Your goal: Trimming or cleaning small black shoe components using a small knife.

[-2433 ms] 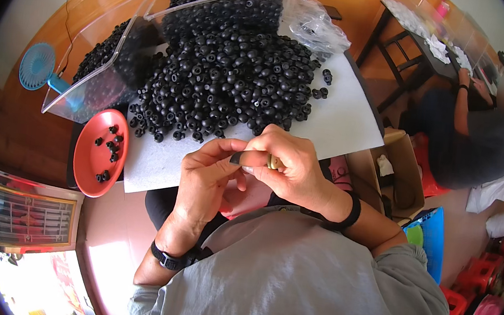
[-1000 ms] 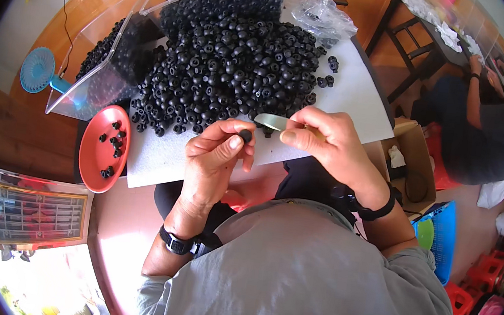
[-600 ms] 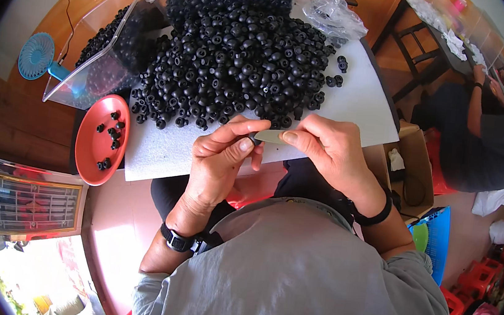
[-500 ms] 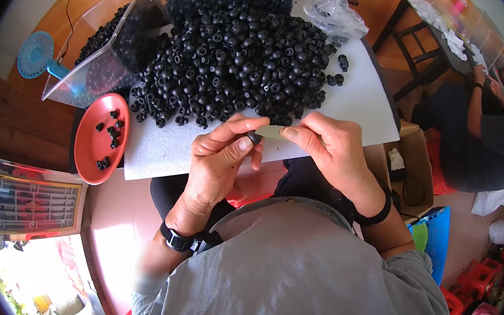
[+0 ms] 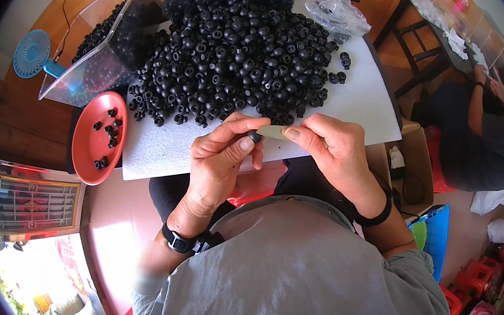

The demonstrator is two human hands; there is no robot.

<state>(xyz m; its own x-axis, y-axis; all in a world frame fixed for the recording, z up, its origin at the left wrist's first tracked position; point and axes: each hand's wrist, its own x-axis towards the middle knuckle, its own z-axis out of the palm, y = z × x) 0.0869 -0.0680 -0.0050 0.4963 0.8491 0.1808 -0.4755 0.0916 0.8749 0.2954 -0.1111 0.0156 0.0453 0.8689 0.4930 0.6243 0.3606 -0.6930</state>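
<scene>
My left hand (image 5: 218, 157) pinches a small round black part (image 5: 254, 136) between thumb and fingers, just over the table's near edge. From the other side, my right hand (image 5: 335, 151) grips a flat, pale grey-green blade-like tool (image 5: 271, 131), its tip up against the black part. Whether the tip cuts in or only touches is too small to tell. Beyond both hands, a big pile of black rounded parts with holes (image 5: 232, 62) covers much of the white tabletop (image 5: 159, 156).
A red oval dish (image 5: 90, 170) with several black parts stands at the left. Behind it are a clear bin (image 5: 90, 74) and a blue fan (image 5: 32, 53). A plastic bag (image 5: 334, 8) lies at the back. Right are a cardboard box (image 5: 414, 151), blue basket (image 5: 437, 241) and a seated person (image 5: 471, 139).
The view has shifted slightly, so the dish, fan and bin appear a little further left. Both hands keep the same hold, with the blade still at the black part.
</scene>
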